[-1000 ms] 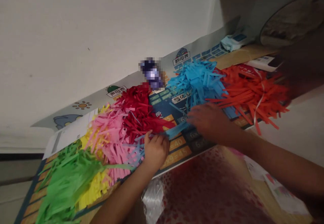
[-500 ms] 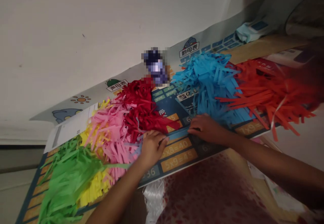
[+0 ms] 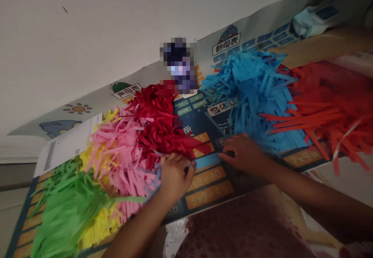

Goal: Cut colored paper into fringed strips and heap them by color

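A light blue strip (image 3: 207, 161) lies flat between my two hands, low over a printed mat. My left hand (image 3: 176, 174) is closed on its left end, thumb pressed near the fingers. The fingers of my right hand (image 3: 246, 155) are curled at the other end. Close behind my left hand is a heap of dark red paper strips (image 3: 163, 122), with pink fringe (image 3: 125, 141) to its left. A blue fringed bundle (image 3: 247, 91) lies just behind my right hand.
On the left of the printed mat (image 3: 208, 197) lie green fringe (image 3: 67, 207) and yellow fringe (image 3: 100, 227). Orange-red fringe (image 3: 326, 114) covers the right side. A pixelated object (image 3: 180, 67) stands at the back by the wall, and a light blue packet (image 3: 310, 23) sits far right.
The view has shifted slightly, so the mat and heaps sit differently in the frame. Both hands stay at the ends of the blue strip.
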Tool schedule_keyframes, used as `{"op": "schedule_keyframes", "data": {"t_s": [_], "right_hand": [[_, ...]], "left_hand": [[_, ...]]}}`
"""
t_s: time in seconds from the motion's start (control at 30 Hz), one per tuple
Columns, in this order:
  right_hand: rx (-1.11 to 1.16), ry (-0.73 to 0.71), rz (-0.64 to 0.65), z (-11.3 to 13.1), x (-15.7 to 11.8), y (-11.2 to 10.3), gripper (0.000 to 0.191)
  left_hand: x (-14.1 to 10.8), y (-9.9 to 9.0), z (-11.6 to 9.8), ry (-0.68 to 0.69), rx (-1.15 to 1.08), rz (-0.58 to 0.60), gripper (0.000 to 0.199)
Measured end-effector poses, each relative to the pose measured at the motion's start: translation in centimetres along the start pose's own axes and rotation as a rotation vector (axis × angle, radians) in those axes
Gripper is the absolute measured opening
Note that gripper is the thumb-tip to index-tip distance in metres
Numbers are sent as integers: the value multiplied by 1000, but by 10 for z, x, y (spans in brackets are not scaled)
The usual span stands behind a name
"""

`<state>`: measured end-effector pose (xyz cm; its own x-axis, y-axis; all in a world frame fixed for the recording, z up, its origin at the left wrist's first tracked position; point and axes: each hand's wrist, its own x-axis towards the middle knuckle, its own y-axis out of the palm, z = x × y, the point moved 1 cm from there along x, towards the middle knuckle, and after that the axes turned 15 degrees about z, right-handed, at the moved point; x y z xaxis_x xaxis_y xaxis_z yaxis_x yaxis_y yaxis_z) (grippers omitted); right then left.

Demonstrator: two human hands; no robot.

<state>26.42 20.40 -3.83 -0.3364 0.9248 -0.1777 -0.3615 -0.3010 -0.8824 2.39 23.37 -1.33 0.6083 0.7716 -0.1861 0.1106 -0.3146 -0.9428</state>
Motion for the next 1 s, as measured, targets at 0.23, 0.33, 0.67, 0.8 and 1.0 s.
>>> {"op": "schedule_keyframes", "data": {"t_s": [0.23, 0.33, 0.67, 0.8, 1.0], "right_hand": [[-5, 22, 26, 2, 2, -2, 25], [-7, 41, 24, 5, 2, -2, 25], [-113, 126, -217, -1, -13, -9, 15], [-301, -186, -192, 14, -22, -12, 10], [-505, -461, 27, 23, -7, -5, 18]], "left_hand": [[2, 3, 2, 1, 56, -15, 29], [2, 4, 1, 2, 79, -25, 30], [-9, 4, -2, 308, 383, -126, 20], [-9, -3, -16, 393, 533, 36, 17], [-1, -10, -35, 318, 507, 56, 16]]}}
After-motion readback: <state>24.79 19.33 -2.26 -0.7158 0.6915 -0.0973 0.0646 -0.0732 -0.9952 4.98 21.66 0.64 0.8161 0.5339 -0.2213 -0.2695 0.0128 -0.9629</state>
